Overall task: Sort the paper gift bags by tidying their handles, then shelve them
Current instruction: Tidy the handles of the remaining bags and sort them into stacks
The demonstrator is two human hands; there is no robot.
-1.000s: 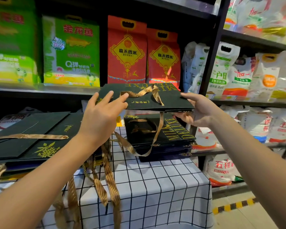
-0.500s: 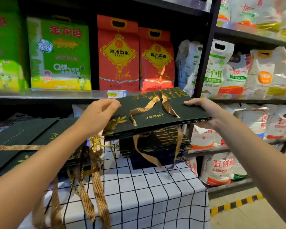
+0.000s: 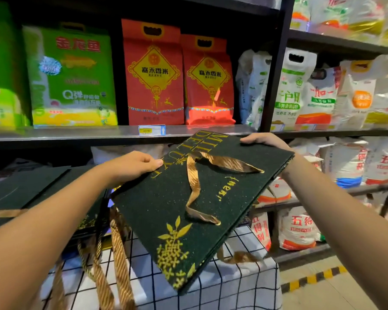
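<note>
1. Shelving unit (image 3: pixel 76 133): the board just beyond both sets of fingers carries standing rice bags, green (image 3: pixel 70 74) and red (image 3: pixel 154 72) ones to the left of the black upright (image 3: pixel 276 63), white sacks (image 3: pixel 300 86) to its right. More white sacks fill the lower boards past the right fingers.
2. Checked tablecloth (image 3: pixel 233 283): below the fingers, its right edge drops to open floor with a yellow-black stripe (image 3: pixel 311 278).
3. Stack of flat dark bags (image 3: pixel 31 186): under the left forearm, gold rope handles (image 3: pixel 119 265) hanging over the cloth's front edge.
4. Dark green gift bag (image 3: pixel 166 209): folded flat, held in the air between the two hands, tilted with its near corner lowest over the cloth. Its far edge sits just short of the shelf lip.
5. Gold ribbon handle (image 3: pixel 194 186): lies loose and twisted on the bag's top face, between the two sets of fingers.
6. Left hand (image 3: pixel 132 164): curled fingers pinch the bag's left edge, thumb on top.
7. Right hand (image 3: pixel 264 140): thumb lies on the far right corner; the fingers are hidden beneath, gripping.
</note>
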